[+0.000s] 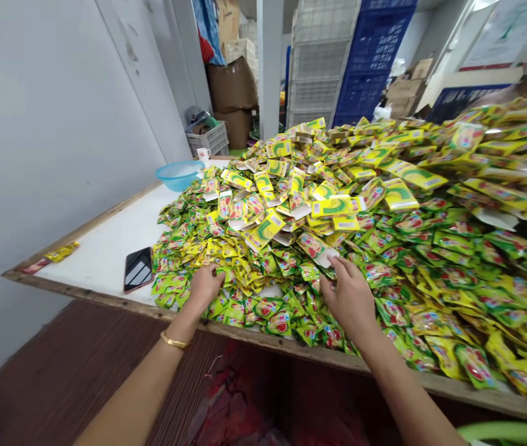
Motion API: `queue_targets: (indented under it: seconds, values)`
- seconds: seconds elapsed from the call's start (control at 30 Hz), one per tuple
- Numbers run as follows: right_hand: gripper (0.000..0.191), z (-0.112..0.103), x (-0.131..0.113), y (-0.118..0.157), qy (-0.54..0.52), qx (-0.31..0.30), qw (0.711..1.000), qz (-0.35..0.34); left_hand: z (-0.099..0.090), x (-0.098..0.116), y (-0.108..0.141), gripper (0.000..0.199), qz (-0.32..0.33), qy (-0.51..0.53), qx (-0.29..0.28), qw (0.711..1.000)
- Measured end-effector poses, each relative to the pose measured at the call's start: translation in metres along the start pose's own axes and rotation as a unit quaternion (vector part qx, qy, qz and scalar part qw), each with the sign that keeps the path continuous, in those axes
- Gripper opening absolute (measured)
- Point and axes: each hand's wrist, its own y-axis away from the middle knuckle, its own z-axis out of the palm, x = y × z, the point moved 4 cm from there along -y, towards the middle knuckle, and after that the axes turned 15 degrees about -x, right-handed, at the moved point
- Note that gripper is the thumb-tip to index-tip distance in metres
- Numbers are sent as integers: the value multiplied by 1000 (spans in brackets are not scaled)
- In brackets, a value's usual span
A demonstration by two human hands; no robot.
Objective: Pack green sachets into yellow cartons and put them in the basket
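My left hand [205, 287] is low over the near left part of a pile of small green and yellow packets [279, 321]. Its fingers are curled together at the packets, and what they hold, if anything, is hidden. Farther right, my right hand [351, 298] has its thumb apart from its fingers. Those fingertips meet the white open flap of a small yellow carton [314, 246] lying on the pile. Many more yellow cartons [338, 206], some with flaps open, are heaped behind both hands.
A phone [137, 269] lies on the white tabletop [105, 248], left of the pile. Behind it are a blue basin [180, 176] and a white cup [203, 153]. The table has a raised wooden edge [147, 308]. Stacked crates [322, 62] stand behind; another person [500, 96] is at far right.
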Motion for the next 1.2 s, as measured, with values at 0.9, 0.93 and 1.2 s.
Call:
queue_targets:
  seconds: [0.9, 0.93, 1.2]
  values:
    - [43, 3, -4, 110, -102, -112, 985, 79, 36, -4, 42, 21, 130, 21, -290, 948]
    - [43, -1, -3, 105, -65, -117, 989, 60, 38, -1, 41, 22, 135, 22, -299, 945]
    - [62, -9, 18, 52, 188, -200, 960, -63, 45, 9, 46, 35, 126, 3, -303, 945]
